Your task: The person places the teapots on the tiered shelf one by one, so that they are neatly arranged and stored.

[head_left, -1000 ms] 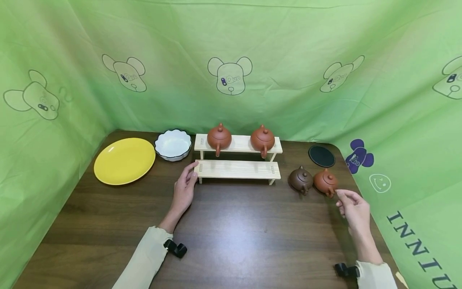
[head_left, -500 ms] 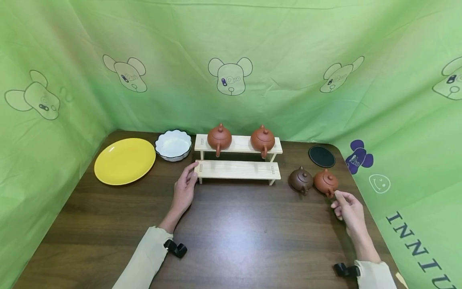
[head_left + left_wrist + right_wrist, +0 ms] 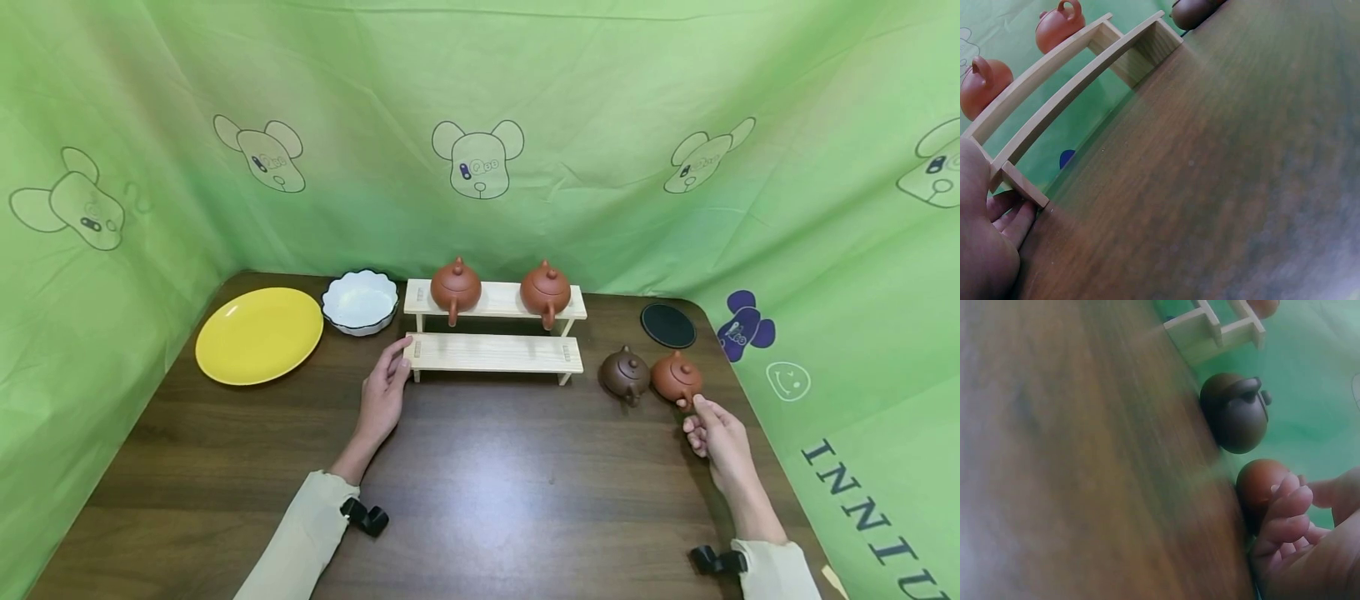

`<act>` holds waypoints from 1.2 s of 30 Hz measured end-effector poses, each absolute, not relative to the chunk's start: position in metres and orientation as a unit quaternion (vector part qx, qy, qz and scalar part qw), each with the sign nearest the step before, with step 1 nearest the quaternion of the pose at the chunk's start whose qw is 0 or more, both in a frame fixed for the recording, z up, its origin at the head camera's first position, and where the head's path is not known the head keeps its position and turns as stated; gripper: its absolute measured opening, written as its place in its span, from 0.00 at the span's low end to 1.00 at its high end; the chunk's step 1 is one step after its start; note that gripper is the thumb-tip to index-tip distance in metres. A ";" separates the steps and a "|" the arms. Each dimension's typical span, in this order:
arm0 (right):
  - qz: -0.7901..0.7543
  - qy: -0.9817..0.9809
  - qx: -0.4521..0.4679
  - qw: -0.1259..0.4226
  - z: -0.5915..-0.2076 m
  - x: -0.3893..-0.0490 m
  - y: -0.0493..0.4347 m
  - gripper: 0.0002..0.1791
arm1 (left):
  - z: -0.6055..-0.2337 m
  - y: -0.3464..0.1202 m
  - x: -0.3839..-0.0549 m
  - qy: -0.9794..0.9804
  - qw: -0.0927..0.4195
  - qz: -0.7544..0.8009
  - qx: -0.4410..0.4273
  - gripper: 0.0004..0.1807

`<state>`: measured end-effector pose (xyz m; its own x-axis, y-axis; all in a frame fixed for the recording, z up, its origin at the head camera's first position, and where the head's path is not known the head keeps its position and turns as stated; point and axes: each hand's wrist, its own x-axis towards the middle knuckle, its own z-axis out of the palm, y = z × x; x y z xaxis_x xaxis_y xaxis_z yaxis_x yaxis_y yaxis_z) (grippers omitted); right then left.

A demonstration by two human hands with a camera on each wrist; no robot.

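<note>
My left hand (image 3: pixel 384 392) holds the left end of a two-step wooden stand (image 3: pixel 492 353), thumb at the front corner, index finger along the upper edge. In the left wrist view its other fingers (image 3: pixel 1017 219) lie beside the stand's leg. On the upper step sit two reddish-brown clay teapots, a left one (image 3: pixel 455 286) and a right one (image 3: pixel 545 290). Over at the right, my right hand (image 3: pixel 723 442) pinches the handle of an orange-brown teapot (image 3: pixel 676 377) between thumb and fingers; the teapot stands upright. Just left of it is a dark brown teapot (image 3: pixel 625 374).
A yellow oval plate (image 3: pixel 259 336) and a white scalloped bowl (image 3: pixel 361 301) stand at the left. Behind the dark teapot lies a round black coaster (image 3: pixel 669 325). Green printed cloth (image 3: pixel 480 225) hangs around the back and sides of the wooden table (image 3: pixel 480 483).
My right hand has shifted slightly left, and its fingers have closed on the handle of the orange-brown teapot. My left hand and the stand have stayed in place.
</note>
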<state>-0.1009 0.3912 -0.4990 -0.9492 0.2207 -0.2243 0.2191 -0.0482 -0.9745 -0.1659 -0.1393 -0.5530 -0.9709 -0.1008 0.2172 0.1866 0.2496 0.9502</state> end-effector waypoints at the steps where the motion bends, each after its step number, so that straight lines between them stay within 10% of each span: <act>1: 0.709 -0.688 -0.158 -0.001 -0.499 -0.101 0.392 0.18 | -0.555 -0.140 -0.167 -0.781 0.121 -0.612 -0.033 0.22; 36: 0.771 -0.626 -0.113 -0.004 -0.505 -0.108 0.391 0.25 | -0.560 -0.140 -0.170 -0.782 0.098 -0.616 -0.012 0.22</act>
